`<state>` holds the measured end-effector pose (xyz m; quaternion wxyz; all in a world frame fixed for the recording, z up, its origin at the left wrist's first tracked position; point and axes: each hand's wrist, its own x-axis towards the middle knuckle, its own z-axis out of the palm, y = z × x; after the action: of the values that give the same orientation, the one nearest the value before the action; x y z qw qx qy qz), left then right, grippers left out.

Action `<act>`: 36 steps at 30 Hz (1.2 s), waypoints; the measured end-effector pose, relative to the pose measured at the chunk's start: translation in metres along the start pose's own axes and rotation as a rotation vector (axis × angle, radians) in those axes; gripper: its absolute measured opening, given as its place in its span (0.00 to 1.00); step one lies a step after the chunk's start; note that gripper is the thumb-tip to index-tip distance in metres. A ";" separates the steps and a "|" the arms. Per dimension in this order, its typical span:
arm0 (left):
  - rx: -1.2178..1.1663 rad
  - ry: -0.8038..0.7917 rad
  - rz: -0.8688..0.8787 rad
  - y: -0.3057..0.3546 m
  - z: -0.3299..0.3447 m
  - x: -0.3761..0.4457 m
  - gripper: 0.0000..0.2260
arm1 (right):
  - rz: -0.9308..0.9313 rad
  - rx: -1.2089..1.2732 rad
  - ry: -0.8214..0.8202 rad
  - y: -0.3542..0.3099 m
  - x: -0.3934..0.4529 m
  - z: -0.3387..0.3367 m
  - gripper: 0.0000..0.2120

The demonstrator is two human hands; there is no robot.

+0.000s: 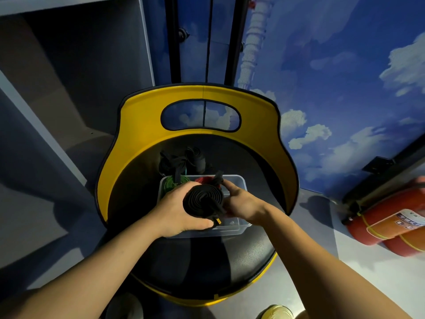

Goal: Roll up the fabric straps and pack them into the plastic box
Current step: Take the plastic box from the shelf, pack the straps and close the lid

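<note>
- A rolled black strap (203,201) is gripped at frame centre by the left hand (178,209) and right hand (241,203), fingers curled round it.
- The plastic box (236,226) is seen directly beneath, on a yellow-backed chair (142,125).

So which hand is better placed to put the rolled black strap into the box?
Probably left. The left hand grips the black roll above the plastic box; the right hand only pinches its edge.
</note>
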<state>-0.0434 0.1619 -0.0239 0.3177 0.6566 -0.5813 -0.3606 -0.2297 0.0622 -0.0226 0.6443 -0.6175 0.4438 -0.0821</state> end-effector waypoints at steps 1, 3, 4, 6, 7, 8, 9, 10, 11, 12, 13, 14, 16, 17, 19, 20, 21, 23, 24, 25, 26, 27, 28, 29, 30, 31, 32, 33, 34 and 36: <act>-0.017 -0.004 -0.008 -0.001 0.000 0.000 0.33 | 0.006 0.000 -0.016 0.000 -0.003 0.000 0.35; -0.041 -0.005 -0.023 -0.002 0.001 0.001 0.33 | 0.021 0.003 -0.032 0.001 -0.007 0.000 0.37; -0.047 0.000 -0.027 -0.002 0.001 0.001 0.33 | 0.023 0.002 -0.032 0.001 -0.009 0.000 0.37; -0.059 0.013 -0.029 -0.003 0.002 0.001 0.33 | 0.024 -0.025 -0.007 0.000 -0.015 -0.002 0.38; -0.066 0.020 -0.029 -0.004 0.002 0.001 0.33 | 0.023 -0.054 0.005 -0.003 -0.019 -0.004 0.37; -0.077 0.025 -0.026 -0.004 0.003 0.000 0.33 | 0.019 -0.083 0.016 -0.005 -0.024 -0.006 0.36; -0.079 0.029 -0.022 -0.004 0.004 0.000 0.32 | 0.011 -0.093 0.021 -0.006 -0.027 -0.008 0.33; -0.078 0.032 -0.018 -0.004 0.005 0.000 0.32 | 0.002 -0.076 0.020 -0.007 -0.032 -0.009 0.29; -0.080 0.036 -0.014 -0.005 0.005 0.000 0.32 | -0.007 -0.044 0.013 -0.008 -0.037 -0.006 0.26; -0.087 0.042 -0.008 -0.005 0.006 0.000 0.32 | -0.014 -0.015 0.011 -0.009 -0.042 -0.002 0.24; -0.093 0.045 -0.003 -0.005 0.006 0.001 0.32 | -0.024 -0.003 0.018 -0.007 -0.044 0.003 0.24; -0.097 0.048 0.001 -0.005 0.007 0.001 0.33 | -0.036 0.000 0.032 -0.006 -0.046 0.007 0.25; -0.107 0.054 -0.002 -0.004 0.007 0.001 0.34 | -0.066 -0.026 0.055 -0.006 -0.048 0.012 0.29; -0.116 0.055 0.000 -0.003 0.007 0.001 0.33 | -0.078 -0.062 0.059 -0.008 -0.049 0.014 0.30; -0.127 0.043 0.009 -0.002 0.007 0.002 0.31 | -0.113 -0.137 0.061 -0.012 -0.053 0.015 0.31; -0.131 0.035 0.013 -0.001 0.007 0.002 0.32 | -0.139 -0.172 0.073 -0.013 -0.054 0.016 0.30; -0.123 0.030 0.012 -0.001 0.008 0.002 0.33 | -0.162 -0.213 0.101 -0.013 -0.054 0.019 0.30; -0.097 0.040 0.008 -0.002 0.009 0.003 0.36 | -0.216 -0.284 0.177 -0.013 -0.050 0.027 0.32; -0.087 0.046 0.010 -0.003 0.009 0.003 0.37 | -0.241 -0.313 0.211 -0.011 -0.046 0.030 0.33; -0.078 0.044 0.007 -0.004 0.009 0.003 0.37 | -0.258 -0.327 0.228 -0.008 -0.042 0.031 0.35; -0.066 0.035 0.005 -0.004 0.009 0.002 0.38 | -0.271 -0.328 0.223 -0.007 -0.039 0.030 0.36; -0.053 0.023 0.004 -0.005 0.008 0.002 0.39 | -0.276 -0.327 0.205 -0.007 -0.037 0.028 0.36; -0.040 0.005 0.000 -0.006 0.008 0.002 0.40 | -0.282 -0.337 0.187 -0.007 -0.037 0.026 0.37; -0.033 -0.017 -0.004 -0.006 0.006 0.001 0.41 | -0.288 -0.360 0.177 -0.008 -0.036 0.023 0.38; -0.028 -0.040 -0.007 -0.006 0.004 0.001 0.42 | -0.297 -0.390 0.168 -0.008 -0.034 0.019 0.41; -0.024 -0.062 -0.010 -0.007 0.002 0.001 0.43 | -0.301 -0.427 0.156 -0.009 -0.033 0.016 0.43; -0.020 -0.083 -0.015 -0.009 0.001 0.000 0.44 | -0.305 -0.466 0.144 -0.010 -0.032 0.014 0.45; -0.020 -0.103 -0.018 -0.009 -0.001 0.000 0.44 | -0.311 -0.499 0.137 -0.011 -0.031 0.013 0.46; -0.027 -0.123 -0.025 -0.010 -0.003 -0.001 0.44 | -0.325 -0.520 0.137 -0.012 -0.030 0.012 0.44; -0.064 -0.175 -0.049 -0.010 -0.007 0.000 0.41 | -0.368 -0.537 0.155 -0.011 -0.025 0.010 0.40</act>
<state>-0.0323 0.1635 -0.0290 0.2775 0.6260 -0.5787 -0.4429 -0.2324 0.0836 -0.0025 0.3973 -0.8269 0.3782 -0.1241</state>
